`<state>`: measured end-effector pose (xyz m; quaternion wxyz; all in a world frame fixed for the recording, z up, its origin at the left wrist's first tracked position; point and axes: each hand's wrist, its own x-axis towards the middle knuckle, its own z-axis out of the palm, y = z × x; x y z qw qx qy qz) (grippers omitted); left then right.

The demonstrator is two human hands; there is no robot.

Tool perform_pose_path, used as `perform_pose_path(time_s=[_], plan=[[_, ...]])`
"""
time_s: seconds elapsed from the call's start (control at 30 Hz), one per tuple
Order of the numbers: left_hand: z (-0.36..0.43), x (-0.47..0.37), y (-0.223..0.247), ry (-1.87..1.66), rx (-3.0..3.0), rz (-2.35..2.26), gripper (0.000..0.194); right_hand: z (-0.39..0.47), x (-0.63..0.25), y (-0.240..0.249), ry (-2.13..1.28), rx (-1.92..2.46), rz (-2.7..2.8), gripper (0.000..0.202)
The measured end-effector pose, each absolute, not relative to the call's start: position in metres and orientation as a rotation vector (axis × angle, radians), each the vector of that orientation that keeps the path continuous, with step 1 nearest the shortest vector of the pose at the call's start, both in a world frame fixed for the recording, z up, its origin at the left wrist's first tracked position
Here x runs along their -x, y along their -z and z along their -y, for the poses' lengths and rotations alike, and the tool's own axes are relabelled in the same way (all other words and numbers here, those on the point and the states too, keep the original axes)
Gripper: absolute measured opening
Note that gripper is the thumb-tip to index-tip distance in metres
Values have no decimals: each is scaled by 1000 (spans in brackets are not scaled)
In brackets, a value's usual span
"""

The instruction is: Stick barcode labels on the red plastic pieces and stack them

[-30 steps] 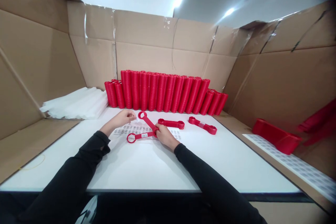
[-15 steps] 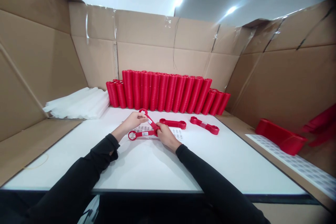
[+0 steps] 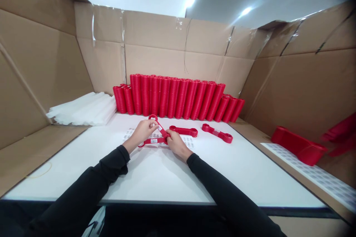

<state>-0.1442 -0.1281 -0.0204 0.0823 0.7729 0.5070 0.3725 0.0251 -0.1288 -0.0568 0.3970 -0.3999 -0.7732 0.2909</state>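
Observation:
My right hand (image 3: 176,143) is closed on the joined ends of red plastic strips (image 3: 154,141), which fan out to the left and bear white labels. My left hand (image 3: 143,133) has its fingers pinched at the label on the upper strip, just below its ring end; whether a label is between the fingertips is hidden. Under both hands lies a sheet of printed labels (image 3: 189,140). To the right are a red strip bundle (image 3: 183,130) and another bundle with a clear band (image 3: 217,132).
Tall stacks of red strips (image 3: 175,98) line the back of the white table (image 3: 236,170). White sleeves (image 3: 83,109) are piled at the left. At the right sit a red bundle (image 3: 299,145) and another label sheet (image 3: 311,170). Cardboard walls (image 3: 155,33) surround the table.
My left hand has moved slightly right along the upper strip and now partly covers the ring end of the lower strip. My right hand has hardly moved.

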Motion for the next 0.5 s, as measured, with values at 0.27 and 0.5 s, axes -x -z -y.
perform_pose_path(time_s=[0.27,0.5], plan=[[138,139,21,-1222,-2522,-1913,42,136,-23,50,-768,954,1929,16],[127,154,20,-1352,-2295,-1682,29,134,-23,52,-806,954,1946,16]])
